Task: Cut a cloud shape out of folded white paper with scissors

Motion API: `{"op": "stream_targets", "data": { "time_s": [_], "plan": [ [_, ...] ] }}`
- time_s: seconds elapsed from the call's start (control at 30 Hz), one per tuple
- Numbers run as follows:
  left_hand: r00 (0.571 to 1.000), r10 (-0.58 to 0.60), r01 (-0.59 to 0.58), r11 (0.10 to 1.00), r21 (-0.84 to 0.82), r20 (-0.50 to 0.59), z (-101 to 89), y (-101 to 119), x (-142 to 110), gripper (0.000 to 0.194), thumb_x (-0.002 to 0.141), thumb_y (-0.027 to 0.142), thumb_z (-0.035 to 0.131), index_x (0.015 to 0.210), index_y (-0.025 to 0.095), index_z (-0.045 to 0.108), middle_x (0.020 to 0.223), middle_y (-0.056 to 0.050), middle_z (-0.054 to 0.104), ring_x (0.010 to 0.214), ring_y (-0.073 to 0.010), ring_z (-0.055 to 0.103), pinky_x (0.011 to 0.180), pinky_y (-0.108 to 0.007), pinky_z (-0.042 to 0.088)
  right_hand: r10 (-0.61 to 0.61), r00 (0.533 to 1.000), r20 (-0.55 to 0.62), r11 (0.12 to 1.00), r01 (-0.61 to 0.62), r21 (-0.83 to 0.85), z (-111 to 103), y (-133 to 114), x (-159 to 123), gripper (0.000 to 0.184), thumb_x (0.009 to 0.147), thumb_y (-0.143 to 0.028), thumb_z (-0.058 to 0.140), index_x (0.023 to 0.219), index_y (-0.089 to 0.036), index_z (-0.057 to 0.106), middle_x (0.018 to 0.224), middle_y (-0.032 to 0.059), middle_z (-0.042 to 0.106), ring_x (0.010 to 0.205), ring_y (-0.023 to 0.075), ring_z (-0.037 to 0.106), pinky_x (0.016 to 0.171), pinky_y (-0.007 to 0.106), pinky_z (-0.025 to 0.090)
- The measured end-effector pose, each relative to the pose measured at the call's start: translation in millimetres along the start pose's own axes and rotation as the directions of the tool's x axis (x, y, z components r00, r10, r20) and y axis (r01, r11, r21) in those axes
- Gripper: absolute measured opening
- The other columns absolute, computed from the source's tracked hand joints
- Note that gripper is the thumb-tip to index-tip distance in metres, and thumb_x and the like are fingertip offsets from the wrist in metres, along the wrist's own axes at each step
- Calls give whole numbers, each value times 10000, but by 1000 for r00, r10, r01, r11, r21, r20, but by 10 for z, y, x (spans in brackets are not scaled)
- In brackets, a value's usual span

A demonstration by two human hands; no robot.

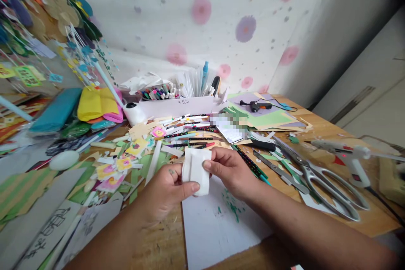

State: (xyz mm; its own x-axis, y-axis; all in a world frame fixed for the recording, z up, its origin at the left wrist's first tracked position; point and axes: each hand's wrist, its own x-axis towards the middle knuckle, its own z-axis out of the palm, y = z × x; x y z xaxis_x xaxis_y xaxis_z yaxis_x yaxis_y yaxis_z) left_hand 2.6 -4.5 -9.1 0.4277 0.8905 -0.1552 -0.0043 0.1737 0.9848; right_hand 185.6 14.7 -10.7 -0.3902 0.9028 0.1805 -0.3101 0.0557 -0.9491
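Observation:
A small white folded paper packet (198,177) is held upright between both hands in the middle of the head view. My left hand (171,187) pinches its lower left side, thumb across the front. At its upper right edge, my right hand (233,172) grips with thumb in front and fingers bent behind. What lies inside the folds, if anything, is hidden. Below the hands is a white sheet (211,228) with green marks. Black dotted pencils (251,162) lie just beyond my right hand.
Large metal scissors (316,181), a long blade (281,173) and a white glue gun (351,156) lie at right. A dark glue gun (261,105) rests on coloured sheets behind. Paper scraps (155,156) cover the left; a pen box (180,106) stands at back.

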Motion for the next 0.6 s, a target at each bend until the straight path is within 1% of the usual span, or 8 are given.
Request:
{"op": "stream_targets", "data": {
  "time_s": [0.07, 0.13, 0.2, 0.3, 0.37, 0.47, 0.53, 0.6],
  "plan": [
    [999, -29, 28, 997, 74, 14, -30, 25, -7, 152, 697, 266, 711, 814, 173, 684, 736, 6, 654, 703, -167, 544, 657, -277, 404, 15, 1000, -11, 999, -15, 30, -12, -1, 11, 300, 729, -398, 718, 649, -170, 541, 593, -41, 533, 544, 98, 474, 559, 243, 369],
    [998, -46, 41, 991, 124, 37, -43, 56, -7, 117, 703, 241, 687, 794, 167, 682, 737, 4, 650, 703, -167, 542, 656, -275, 398, 22, 999, -29, 1000, -21, 22, -20, -3, 19, 295, 717, -396, 728, 649, -166, 558, 577, -41, 534, 532, 96, 472, 547, 242, 366],
    [999, -24, 20, 994, 112, 39, -30, 79, 0, 151, 712, 233, 669, 849, 172, 684, 785, -1, 659, 735, -170, 544, 674, -273, 402, 19, 998, -59, 1000, -21, -19, -21, -4, 25, 301, 720, -395, 725, 628, -165, 554, 558, -42, 528, 524, 95, 465, 538, 241, 357],
    [999, 30, -27, 996, 81, -34, 26, 83, 17, 280, 696, 284, 688, 955, 180, 667, 857, -13, 664, 764, -177, 547, 677, -272, 411, -10, 991, -131, 999, 4, -43, -13, 10, 35, 307, 724, -398, 718, 622, -169, 542, 556, -43, 524, 525, 96, 460, 538, 242, 355],
    [993, 27, -10, 990, 141, -116, 64, 70, 25, 312, 678, 318, 688, 953, 174, 658, 845, -22, 662, 746, -186, 553, 661, -281, 418, -4, 990, -140, 999, -2, -37, -4, 28, 42, 308, 726, -408, 715, 634, -170, 541, 571, -38, 527, 536, 101, 467, 547, 248, 366],
    [978, 8, 49, 962, 269, -207, 91, 55, 28, 210, 670, 299, 654, 832, 166, 663, 723, -15, 638, 662, -190, 545, 607, -288, 406, 34, 996, -88, 999, -36, -25, 7, 50, 47, 295, 718, -428, 713, 704, -173, 566, 638, -27, 535, 585, 115, 486, 576, 261, 380],
    [973, 5, 73, 941, 329, -230, 86, 56, 24, 127, 651, 260, 657, 741, 172, 665, 630, 6, 602, 595, -179, 515, 562, -280, 376, 43, 996, -73, 998, -46, -51, 12, 52, 46, 286, 709, -422, 717, 725, -174, 575, 672, -22, 533, 610, 118, 478, 587, 259, 368],
    [968, 5, 95, 918, 386, -249, 70, 62, 21, 83, 630, 223, 661, 700, 178, 670, 584, 21, 576, 549, -163, 478, 530, -272, 346, 60, 995, -80, 995, -66, -77, 11, 45, 44, 273, 700, -397, 718, 691, -171, 563, 661, -23, 528, 596, 112, 455, 575, 252, 347]
  ]
}}
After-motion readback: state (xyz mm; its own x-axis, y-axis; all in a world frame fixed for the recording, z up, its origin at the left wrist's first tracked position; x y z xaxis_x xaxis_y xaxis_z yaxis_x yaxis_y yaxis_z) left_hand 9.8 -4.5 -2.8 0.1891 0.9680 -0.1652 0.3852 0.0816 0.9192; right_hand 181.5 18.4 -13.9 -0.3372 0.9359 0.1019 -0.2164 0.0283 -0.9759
